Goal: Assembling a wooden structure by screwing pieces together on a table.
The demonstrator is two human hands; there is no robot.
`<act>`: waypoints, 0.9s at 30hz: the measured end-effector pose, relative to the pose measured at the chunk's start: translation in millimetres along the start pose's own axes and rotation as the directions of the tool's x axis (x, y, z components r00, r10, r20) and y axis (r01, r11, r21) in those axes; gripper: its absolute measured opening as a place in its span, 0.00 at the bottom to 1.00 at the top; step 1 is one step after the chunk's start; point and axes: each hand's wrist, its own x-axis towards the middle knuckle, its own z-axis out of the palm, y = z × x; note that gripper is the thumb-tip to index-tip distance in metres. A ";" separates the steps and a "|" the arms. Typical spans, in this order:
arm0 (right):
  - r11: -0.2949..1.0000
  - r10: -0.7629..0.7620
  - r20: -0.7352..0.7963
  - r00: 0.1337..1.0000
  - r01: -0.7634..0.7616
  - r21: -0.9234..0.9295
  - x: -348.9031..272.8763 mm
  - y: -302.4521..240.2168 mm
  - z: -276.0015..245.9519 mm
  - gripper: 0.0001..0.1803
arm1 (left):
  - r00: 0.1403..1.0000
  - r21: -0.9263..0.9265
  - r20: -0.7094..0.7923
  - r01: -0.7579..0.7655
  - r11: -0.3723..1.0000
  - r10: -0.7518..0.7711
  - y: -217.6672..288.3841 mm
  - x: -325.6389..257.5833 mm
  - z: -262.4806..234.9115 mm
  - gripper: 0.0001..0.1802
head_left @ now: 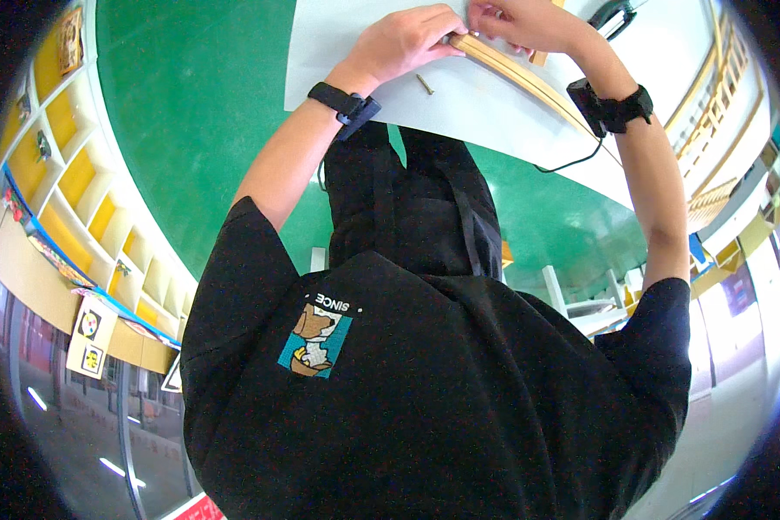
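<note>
Under both hands (407,39), wooden slat (529,82)

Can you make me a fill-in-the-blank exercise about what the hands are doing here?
1. Both hands grip a long ____ strip.
2. The strip lies on a white sheet spread over a ____ table.
3. A small ____ lies loose on the sheet just below the left hand.
4. The right hand has a ____ band on its wrist.

Missing words: wooden; green; screw; black
</note>
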 end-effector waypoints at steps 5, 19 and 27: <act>0.982 0.180 0.082 0.980 -0.174 -0.073 0.4 4.4 3.2 0.14 | 0.999 -0.057 0.022 0.035 0.998 -0.034 3.0 1.0 0.2 0.15; 0.978 0.199 0.123 0.972 -0.188 -0.095 5.9 -3.4 0.0 0.12 | 0.999 -0.065 0.012 0.035 0.997 -0.035 2.1 0.8 0.5 0.15; 0.981 -0.058 0.043 0.997 0.065 -0.185 3.8 6.5 1.3 0.12 | 0.996 -0.052 0.045 0.077 0.996 -0.075 1.9 0.8 0.9 0.15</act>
